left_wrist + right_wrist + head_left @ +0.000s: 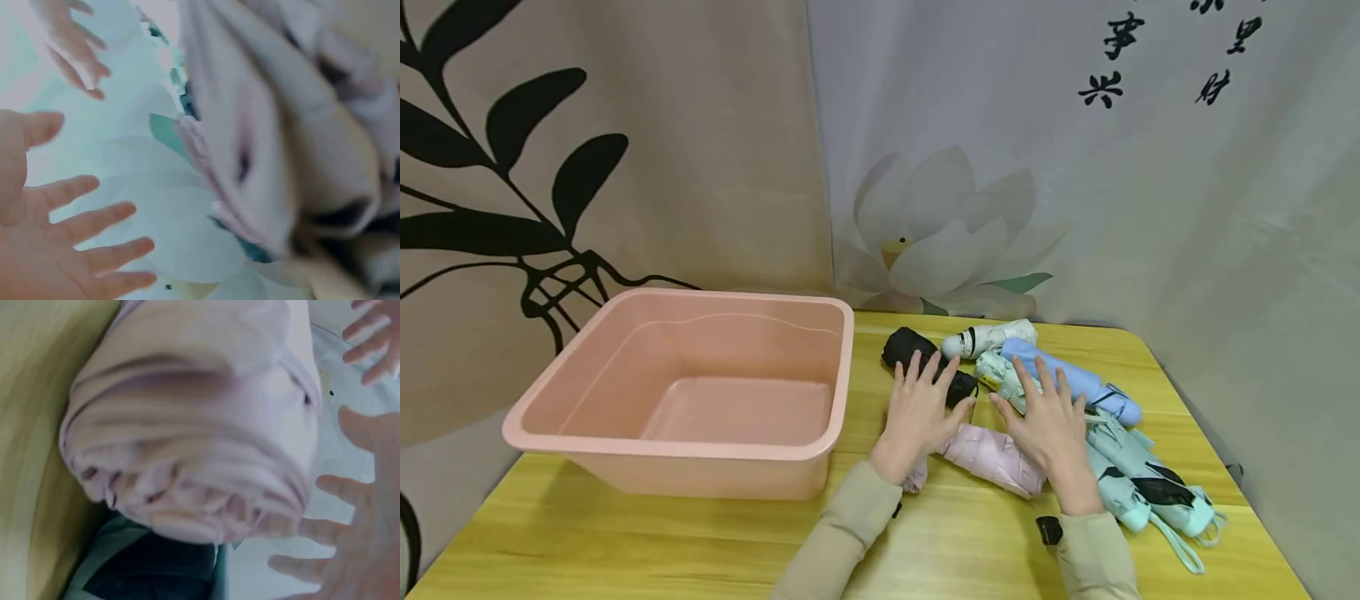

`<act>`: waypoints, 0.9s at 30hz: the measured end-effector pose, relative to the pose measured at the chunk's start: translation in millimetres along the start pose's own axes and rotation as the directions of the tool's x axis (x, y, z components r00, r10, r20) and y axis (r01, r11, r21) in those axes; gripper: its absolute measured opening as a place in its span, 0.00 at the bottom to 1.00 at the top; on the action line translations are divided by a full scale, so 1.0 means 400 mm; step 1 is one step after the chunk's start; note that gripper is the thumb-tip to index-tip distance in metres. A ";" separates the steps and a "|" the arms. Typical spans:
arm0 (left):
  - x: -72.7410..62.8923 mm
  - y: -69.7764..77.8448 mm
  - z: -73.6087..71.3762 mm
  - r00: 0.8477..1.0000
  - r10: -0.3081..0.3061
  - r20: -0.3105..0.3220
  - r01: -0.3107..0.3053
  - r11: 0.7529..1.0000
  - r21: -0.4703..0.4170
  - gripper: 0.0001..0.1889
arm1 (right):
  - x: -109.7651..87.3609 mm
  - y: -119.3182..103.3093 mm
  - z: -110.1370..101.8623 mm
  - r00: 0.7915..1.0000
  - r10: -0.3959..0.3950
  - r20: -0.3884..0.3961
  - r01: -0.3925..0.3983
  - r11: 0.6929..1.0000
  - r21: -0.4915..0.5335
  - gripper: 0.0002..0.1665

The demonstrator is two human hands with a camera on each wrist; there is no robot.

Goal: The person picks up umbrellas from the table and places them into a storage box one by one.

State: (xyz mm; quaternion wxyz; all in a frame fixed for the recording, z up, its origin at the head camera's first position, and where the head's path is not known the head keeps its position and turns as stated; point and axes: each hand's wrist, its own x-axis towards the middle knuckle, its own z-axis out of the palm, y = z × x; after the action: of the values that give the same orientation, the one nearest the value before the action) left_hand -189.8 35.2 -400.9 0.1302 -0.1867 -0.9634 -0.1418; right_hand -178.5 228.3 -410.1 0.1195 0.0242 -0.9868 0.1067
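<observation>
Several folded umbrellas lie bunched on the table beneath both hands. My left hand (pixel 919 417), fingers spread, is over the group near the black umbrella (pixel 910 346). With its fingers also spread, my right hand (pixel 1051 425) is by the mint umbrella (pixel 996 371) and the blue umbrella (pixel 1075 377). Between the wrists lies a lilac umbrella (pixel 992 457); its rolled end looms large in the right wrist view (pixel 187 437). A white umbrella (pixel 996 337) lies at the back. Neither hand grips anything; whether fingertips touch the umbrellas is unclear.
A large pink plastic basin (pixel 700 450) stands on the wooden table (pixel 700 542) at the left. Two light-green umbrellas (pixel 1150 475) with dark patches lie at the right, a wrist strap hanging toward the front. Printed curtains (pixel 1225 208) rise behind the table.
</observation>
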 end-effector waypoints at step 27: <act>-0.223 -0.157 -0.341 0.901 0.008 -0.434 -0.138 0.954 -0.267 0.17 | 0.105 -0.138 -0.007 0.953 -0.302 -0.024 0.301 0.953 -0.026 0.29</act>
State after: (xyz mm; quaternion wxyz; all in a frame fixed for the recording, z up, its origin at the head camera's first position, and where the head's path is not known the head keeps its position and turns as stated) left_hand -107.6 -93.7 -315.8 0.3149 -0.2045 -0.8718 -0.3147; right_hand -214.4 174.3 -385.9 0.1481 0.1718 -0.9709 0.0768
